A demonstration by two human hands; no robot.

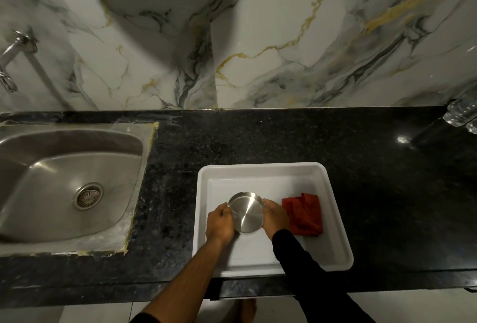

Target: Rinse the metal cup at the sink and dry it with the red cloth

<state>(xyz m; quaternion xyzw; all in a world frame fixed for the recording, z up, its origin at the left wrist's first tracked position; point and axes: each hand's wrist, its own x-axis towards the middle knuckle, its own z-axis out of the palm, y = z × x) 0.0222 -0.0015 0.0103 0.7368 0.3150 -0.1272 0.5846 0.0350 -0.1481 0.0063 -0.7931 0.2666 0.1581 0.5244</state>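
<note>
A round metal cup (246,212) is in the white tray (260,167), its shiny base turned toward me. My left hand (219,220) grips its left side and my right hand (275,215) grips its right side. A crumpled red cloth (304,214) lies in the tray just right of my right hand. The steel sink (64,183) with its round drain is set into the counter at the left, apart from the tray.
A chrome tap (13,59) juts from the marble wall above the sink. The black granite counter (258,136) runs the full width. Clear plastic bottles (462,116) stand at the far right edge. The tray sits close to the counter's front edge.
</note>
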